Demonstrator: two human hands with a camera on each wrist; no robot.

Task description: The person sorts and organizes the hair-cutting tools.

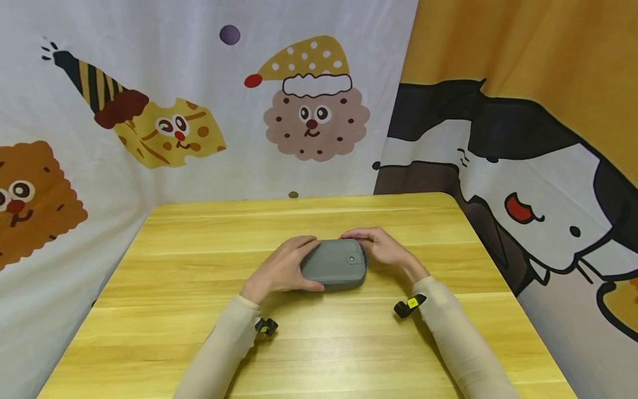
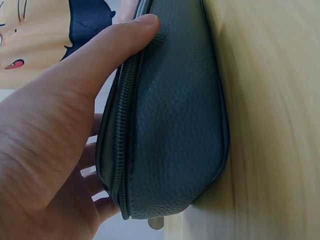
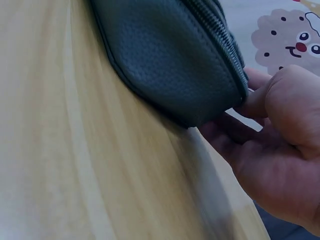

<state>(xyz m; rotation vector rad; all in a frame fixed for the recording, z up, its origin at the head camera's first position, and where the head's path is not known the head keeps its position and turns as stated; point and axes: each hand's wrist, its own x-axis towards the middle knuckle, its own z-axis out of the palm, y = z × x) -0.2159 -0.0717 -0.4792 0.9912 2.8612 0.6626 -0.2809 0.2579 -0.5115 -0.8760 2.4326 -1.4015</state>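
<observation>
A grey zippered pouch [image 1: 333, 262] of pebbled, leather-like material lies on the wooden table, a snap tab on its top near the right end. My left hand [image 1: 286, 265] grips its left end, thumb along the near side and fingers round the far side. In the left wrist view, that thumb lies across the zipper [image 2: 123, 120], which runs along the pouch's side. My right hand [image 1: 382, 246] is at the far right corner, thumb and fingers bent against the pouch by the zipper's end [image 3: 235, 70]. The right fingertips are partly hidden behind the pouch.
The light wooden table [image 1: 319, 349] reaches back to a white curtain [image 1: 199, 33] printed with cartoon biscuits. Another curtain [image 1: 498, 44], orange with a cartoon animal, hangs at the right. Small black devices [image 1: 410, 306] are strapped to both sleeved wrists.
</observation>
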